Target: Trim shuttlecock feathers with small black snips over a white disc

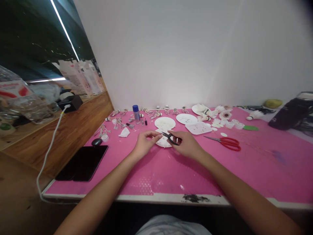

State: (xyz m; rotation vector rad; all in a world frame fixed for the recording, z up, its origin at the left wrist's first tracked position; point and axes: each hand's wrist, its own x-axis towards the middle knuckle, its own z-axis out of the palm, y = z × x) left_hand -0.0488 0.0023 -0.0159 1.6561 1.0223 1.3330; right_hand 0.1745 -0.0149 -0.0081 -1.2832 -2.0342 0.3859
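Near the middle of the pink desk mat (256, 169), the right hand (186, 144) wraps black-handled pliers (170, 138) above a white paper plate (162, 142), the left hand (146, 143) pinching narrowly at their tips, holding nothing clearly visible; a slipped grip could flick anything small there away.

I'm finding nothing I can read clearly from here. The pink-and-white cartons (80, 78) along the wooden ledge (58, 130) are showing printing, and the plastic packet (13, 88) is showing a red-and-white label, but both are staying too small and blurred. The blue-capped bottle (136, 114) isn't giving me legible lettering either.
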